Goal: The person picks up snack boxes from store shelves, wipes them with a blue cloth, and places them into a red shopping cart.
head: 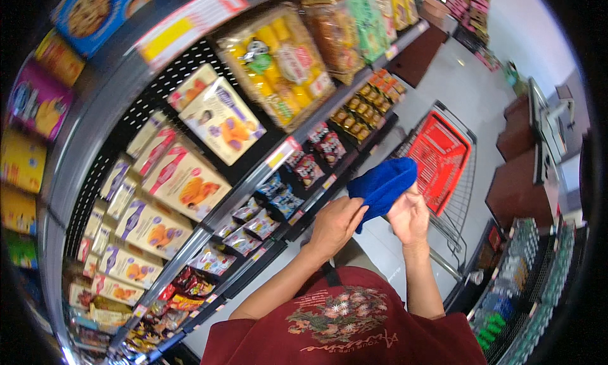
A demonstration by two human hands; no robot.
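A folded blue cloth (382,187), with a soft towel-like surface, is held up in front of my body. My left hand (336,226) grips its near-left edge, fingers laid over the fabric. At the opposite end my right hand (409,216) pinches it, palm partly turned up; the fingertips are partly hidden by the cloth. Left of my hands runs a store shelf (242,187) with boxed pastries (222,122) and small snack bags (240,241). Beyond the cloth, on the right, stands a metal shopping cart (468,175) with a red plastic panel (439,160).
Packaged cakes (280,65) and wrapped sweets (363,115) fill the shelves farther along. At right are a brown counter (517,189) and a rack of bottles (515,265). Pale floor tiles (430,87) run along the aisle. Stacked cartons (468,8) stand at the far end.
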